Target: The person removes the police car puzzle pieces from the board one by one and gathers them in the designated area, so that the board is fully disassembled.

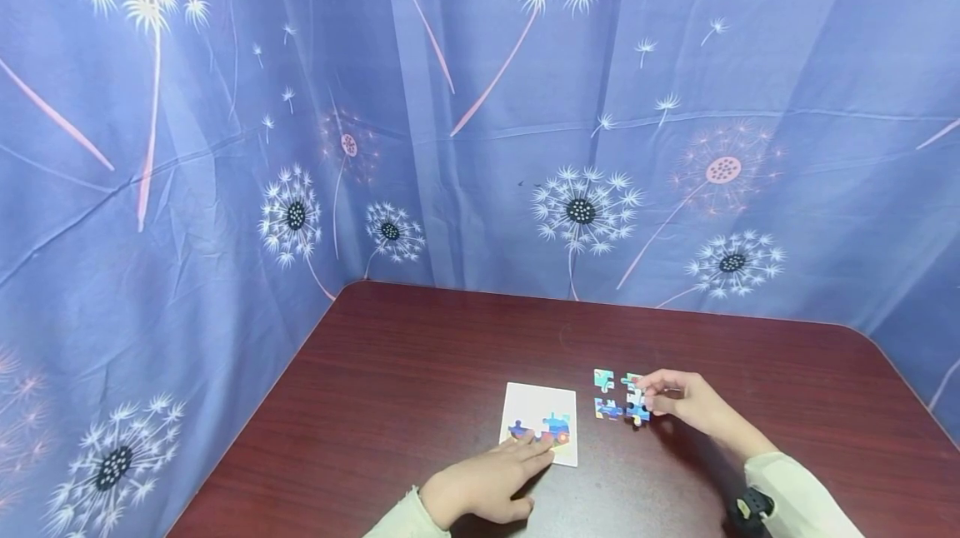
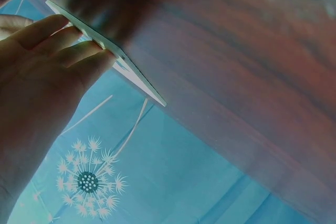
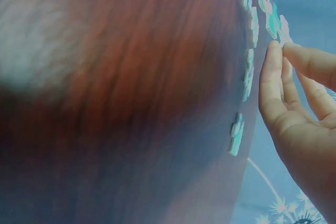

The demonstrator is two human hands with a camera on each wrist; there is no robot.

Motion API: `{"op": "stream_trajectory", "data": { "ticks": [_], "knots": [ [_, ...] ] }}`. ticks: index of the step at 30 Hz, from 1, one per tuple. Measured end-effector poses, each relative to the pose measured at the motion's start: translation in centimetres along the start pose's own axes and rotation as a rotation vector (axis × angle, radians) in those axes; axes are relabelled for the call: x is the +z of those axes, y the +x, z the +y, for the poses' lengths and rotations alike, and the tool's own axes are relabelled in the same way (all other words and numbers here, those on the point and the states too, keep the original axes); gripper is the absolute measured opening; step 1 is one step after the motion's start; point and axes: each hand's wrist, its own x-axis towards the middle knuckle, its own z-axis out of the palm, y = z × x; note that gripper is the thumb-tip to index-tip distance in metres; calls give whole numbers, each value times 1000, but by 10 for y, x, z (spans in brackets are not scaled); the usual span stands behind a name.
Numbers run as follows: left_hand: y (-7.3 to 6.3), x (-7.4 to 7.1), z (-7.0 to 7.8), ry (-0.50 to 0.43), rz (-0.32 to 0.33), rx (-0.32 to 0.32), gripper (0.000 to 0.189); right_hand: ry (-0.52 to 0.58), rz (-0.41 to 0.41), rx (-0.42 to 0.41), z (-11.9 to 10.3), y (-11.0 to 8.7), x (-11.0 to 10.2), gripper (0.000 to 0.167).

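A white puzzle board lies on the table with joined pieces showing part of a blue vehicle picture. My left hand rests its fingers, fairly straight, on the board's lower part and covers some of the picture. To the right, my right hand pinches a puzzle piece between thumb and fingertips, held off the table in the right wrist view. Loose puzzle pieces lie beside and below that hand: a teal one, a blue one and another blue one.
The dark red-brown wooden table has rounded far corners. A blue curtain with dandelion prints hangs along its back and left edges. A black watch-like device is worn on the right wrist.
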Motion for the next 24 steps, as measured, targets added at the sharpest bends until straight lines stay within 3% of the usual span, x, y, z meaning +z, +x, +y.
{"op": "stream_trajectory", "data": {
  "ticks": [7,14,24],
  "knots": [
    [-1,0,0,-8,-5,2,61,2,8,60,7,-2,-1,29],
    [-1,-1,0,-23,-10,-11,62,-32,8,-8,11,-1,1,25],
    [-1,-1,0,-31,-13,-9,61,-125,44,-14,12,2,5,19]
  ]
}}
